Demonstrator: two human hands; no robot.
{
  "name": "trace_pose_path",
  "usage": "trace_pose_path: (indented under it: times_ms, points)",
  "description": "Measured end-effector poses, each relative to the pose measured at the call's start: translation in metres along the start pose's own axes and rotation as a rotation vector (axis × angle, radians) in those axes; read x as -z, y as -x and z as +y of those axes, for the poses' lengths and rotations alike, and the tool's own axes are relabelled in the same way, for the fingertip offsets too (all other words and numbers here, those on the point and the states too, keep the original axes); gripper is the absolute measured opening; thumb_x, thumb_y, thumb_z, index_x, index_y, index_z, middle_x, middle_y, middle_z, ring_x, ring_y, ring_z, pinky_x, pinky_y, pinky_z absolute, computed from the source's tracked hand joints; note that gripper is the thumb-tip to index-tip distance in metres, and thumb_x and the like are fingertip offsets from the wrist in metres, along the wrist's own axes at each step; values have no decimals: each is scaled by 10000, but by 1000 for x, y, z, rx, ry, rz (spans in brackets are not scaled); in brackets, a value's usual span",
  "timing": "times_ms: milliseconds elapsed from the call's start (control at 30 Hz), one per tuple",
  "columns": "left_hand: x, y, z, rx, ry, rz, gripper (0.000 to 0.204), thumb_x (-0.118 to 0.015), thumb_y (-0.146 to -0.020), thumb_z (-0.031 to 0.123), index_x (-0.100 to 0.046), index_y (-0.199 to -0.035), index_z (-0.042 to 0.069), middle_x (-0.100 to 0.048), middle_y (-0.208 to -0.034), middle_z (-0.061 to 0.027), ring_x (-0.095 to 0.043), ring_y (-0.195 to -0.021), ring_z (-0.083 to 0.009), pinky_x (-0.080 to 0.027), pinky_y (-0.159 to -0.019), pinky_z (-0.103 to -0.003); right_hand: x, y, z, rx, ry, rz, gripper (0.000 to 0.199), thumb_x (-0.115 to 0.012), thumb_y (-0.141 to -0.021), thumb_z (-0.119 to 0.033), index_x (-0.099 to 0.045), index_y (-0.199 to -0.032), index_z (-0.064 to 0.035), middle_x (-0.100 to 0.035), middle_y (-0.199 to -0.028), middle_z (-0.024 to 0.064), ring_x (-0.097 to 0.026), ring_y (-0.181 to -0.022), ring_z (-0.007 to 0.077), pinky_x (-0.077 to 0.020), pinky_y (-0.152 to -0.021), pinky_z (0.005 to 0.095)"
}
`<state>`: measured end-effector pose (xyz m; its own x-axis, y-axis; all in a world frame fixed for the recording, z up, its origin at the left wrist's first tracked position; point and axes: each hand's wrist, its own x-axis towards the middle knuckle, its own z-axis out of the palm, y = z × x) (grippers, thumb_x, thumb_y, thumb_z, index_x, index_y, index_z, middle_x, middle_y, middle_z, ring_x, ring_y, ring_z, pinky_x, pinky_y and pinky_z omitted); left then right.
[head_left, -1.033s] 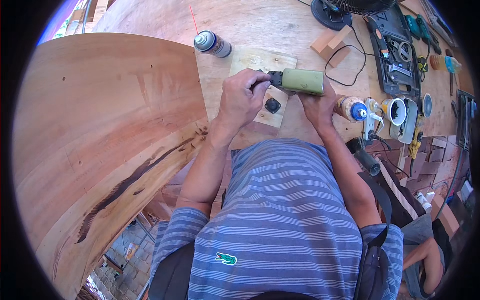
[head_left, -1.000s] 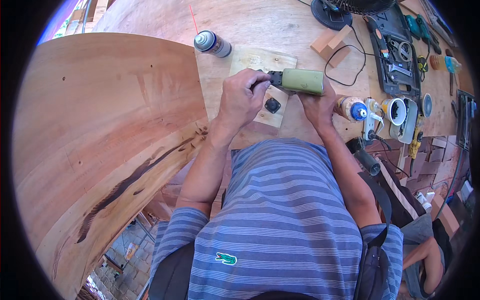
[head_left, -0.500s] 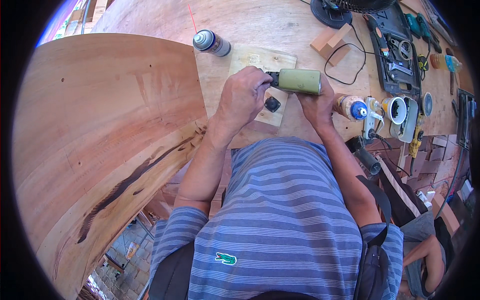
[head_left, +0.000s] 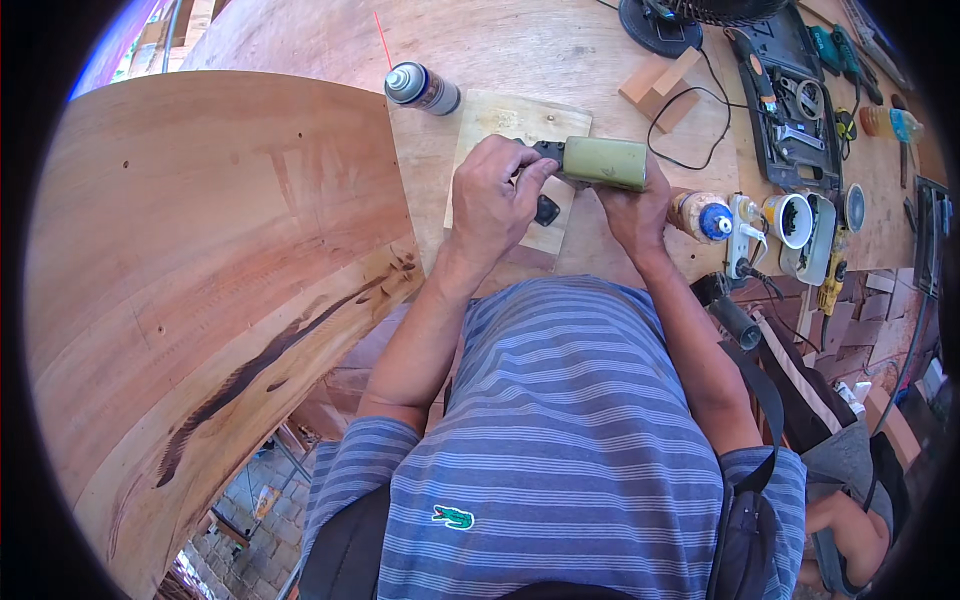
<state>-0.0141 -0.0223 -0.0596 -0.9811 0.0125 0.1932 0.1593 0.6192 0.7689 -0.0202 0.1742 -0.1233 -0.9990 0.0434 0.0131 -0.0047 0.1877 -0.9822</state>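
Above the worktable, my right hand (head_left: pixel 637 212) is wrapped around an olive-green, block-shaped tool body (head_left: pixel 605 163) from beneath and from its right side. A dark, black end section (head_left: pixel 549 151) sticks out of its left side. At that end my left hand (head_left: pixel 494 190) is closed, thumb and fingers pinched together; what lies between the fingertips is too small to make out. Below the hands, a small black square part (head_left: pixel 547 210) rests on a pale wooden board (head_left: pixel 502 110), partly covered by the left hand. My right fingers are mostly hidden behind the green body.
A spray can (head_left: pixel 424 88) with a red straw stands behind on the left. To the right are a glue bottle (head_left: pixel 704 215), a white power strip (head_left: pixel 741 240), a white cup (head_left: pixel 790 220), wood blocks (head_left: pixel 662 88) and a toolbox (head_left: pixel 800 140). A large curved wooden panel (head_left: pixel 220 250) fills the left.
My left hand has turned slightly and shifted down at the black end, covering more of the small square part. The green tool body has moved slightly right.
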Motion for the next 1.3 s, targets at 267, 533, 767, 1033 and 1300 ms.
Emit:
trace_pose_path:
  times_ms: [267, 533, 767, 1033, 1300]
  points:
    - [0, -5, 0, -137, -30, 47, 81, -759, -855, 18, -734, -920, -23, -681, -851, -142, -652, -723, -275, -520, -654, -370, 2, 0, 11, 28, 36, -51, 342, -772, -787, 101, -716, -1103, -17, -721, -1009, 88, -708, -935, 196, -557, -825, 319]
    - [1, 1, 2, 0, 6, 13, 97, -784, -833, 49, -736, -894, -10, -687, -859, -145, -665, -774, -295, -531, -691, -397, 10, 0, 11, -31, 28, -105, 345, -818, -813, 58, -712, -1136, 0, -747, -1045, 84, -717, -961, 167, -571, -848, 312]
    - [-2, -1, -7, -146, -25, 96, 89, -779, -843, 62, -739, -890, -3, -686, -828, -142, -666, -773, -306, -527, -685, -395, 12, -5, 9, -156, -40, -170, 387, -848, -822, 22, -718, -1185, 5, -774, -1082, 96, -733, -981, 166, -585, -872, 308]
    - [17, -2, 0, -97, -34, 71, 96, -787, -846, 84, -741, -873, 4, -687, -821, -130, -666, -739, -293, -521, -663, -395, 1, -6, -9, -66, -71, -209, 384, -843, -834, 27, -713, -1194, 9, -774, -1095, 91, -731, -981, 159, -583, -883, 297]
    - [9, 2, -12, -196, -176, 112, 54, -739, -853, 28, -696, -885, 17, -643, -831, -127, -644, -785, -324, -517, -688, -423, -8, -13, 17, -53, -111, -239, 357, -840, -845, 9, -729, -1185, 8, -767, -1086, 86, -720, -960, 163, -588, -863, 316]
